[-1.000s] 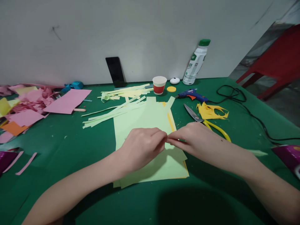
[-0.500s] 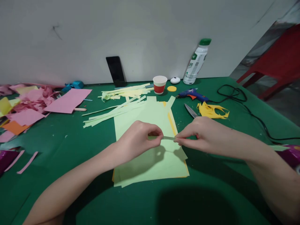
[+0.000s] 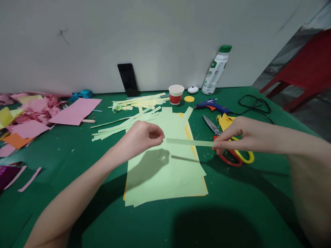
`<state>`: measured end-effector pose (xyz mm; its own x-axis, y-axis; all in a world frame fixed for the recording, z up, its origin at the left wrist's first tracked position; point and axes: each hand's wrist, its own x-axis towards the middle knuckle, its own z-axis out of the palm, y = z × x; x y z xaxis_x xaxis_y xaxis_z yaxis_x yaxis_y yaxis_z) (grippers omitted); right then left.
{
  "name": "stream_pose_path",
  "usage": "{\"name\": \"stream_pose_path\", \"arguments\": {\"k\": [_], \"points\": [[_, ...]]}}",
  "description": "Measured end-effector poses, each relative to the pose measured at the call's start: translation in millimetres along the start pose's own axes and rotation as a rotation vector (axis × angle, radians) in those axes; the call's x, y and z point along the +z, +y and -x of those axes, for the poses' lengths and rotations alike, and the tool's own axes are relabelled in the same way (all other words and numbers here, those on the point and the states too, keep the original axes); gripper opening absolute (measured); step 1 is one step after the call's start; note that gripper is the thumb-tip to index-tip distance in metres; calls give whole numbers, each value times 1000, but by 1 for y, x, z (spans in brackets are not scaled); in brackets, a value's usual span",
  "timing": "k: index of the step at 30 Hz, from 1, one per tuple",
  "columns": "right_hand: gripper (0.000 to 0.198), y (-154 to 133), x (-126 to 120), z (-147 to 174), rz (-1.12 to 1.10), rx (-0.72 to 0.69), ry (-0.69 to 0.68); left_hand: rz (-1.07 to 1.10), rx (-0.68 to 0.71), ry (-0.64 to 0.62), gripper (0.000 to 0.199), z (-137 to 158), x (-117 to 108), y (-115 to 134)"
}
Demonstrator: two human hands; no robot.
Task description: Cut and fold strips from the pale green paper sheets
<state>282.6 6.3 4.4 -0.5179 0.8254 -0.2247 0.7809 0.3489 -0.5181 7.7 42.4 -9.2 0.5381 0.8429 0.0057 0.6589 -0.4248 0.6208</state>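
A narrow pale green paper strip (image 3: 190, 142) stretches nearly level above a stack of light green sheets (image 3: 165, 186). My right hand (image 3: 230, 137) pinches its right end between thumb and fingers. Just past the strip's left end is my left hand (image 3: 147, 134), thumb and fingertips pressed together in a pinch. A small gap seems to part those fingertips from the strip, and whether a bit of paper is between them I cannot make out. Under and beside my right hand lie scissors (image 3: 231, 160) with red and yellow handles, blades pointing away to the left.
Cut green strips (image 3: 121, 127) lie left of the sheets. Behind stand a paper cup (image 3: 176, 95), a bottle (image 3: 216, 72) and a phone (image 3: 128, 79). A blue glue gun (image 3: 212, 105) with its cord and crumpled yellow paper (image 3: 224, 120) are at right, pink paper (image 3: 76, 112) at left.
My hands have moved apart, the right one rightward with the strip, the left one a little left and away. More of the strip shows, and the scissors' handles have come into view.
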Motion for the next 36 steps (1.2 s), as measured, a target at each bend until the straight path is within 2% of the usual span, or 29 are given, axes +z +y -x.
{"name": "stream_pose_path", "arguments": {"k": [3, 5, 6, 9, 12, 15, 21, 27, 36], "points": [[38, -7, 1, -3, 54, 67, -63, -119, 32, 135, 14, -4, -3, -5], [38, -17, 6, -6, 66, 65, -73, -91, 97, 161, 16, -2, 2, -1], [37, -23, 9, -8, 68, 56, -83, -57, 152, 153, 16, -1, 7, 2], [35, -40, 22, -14, 64, 12, -77, 14, 319, 25, 16, 8, 27, 15], [34, -49, 32, -17, 91, -32, -32, 52, 340, -59, 17, 14, 41, 23], [34, -51, 38, -17, 123, -31, -24, 64, 361, -55, 16, 17, 46, 24], [32, -54, 43, -19, 134, -83, 28, 14, 334, -70, 16, 16, 42, 23], [35, -56, 41, -20, 94, -74, 1, 136, 225, -152, 18, 15, 38, 23], [36, -42, 21, -15, 11, 43, -80, 110, 156, -81, 16, 4, 26, 12]]}}
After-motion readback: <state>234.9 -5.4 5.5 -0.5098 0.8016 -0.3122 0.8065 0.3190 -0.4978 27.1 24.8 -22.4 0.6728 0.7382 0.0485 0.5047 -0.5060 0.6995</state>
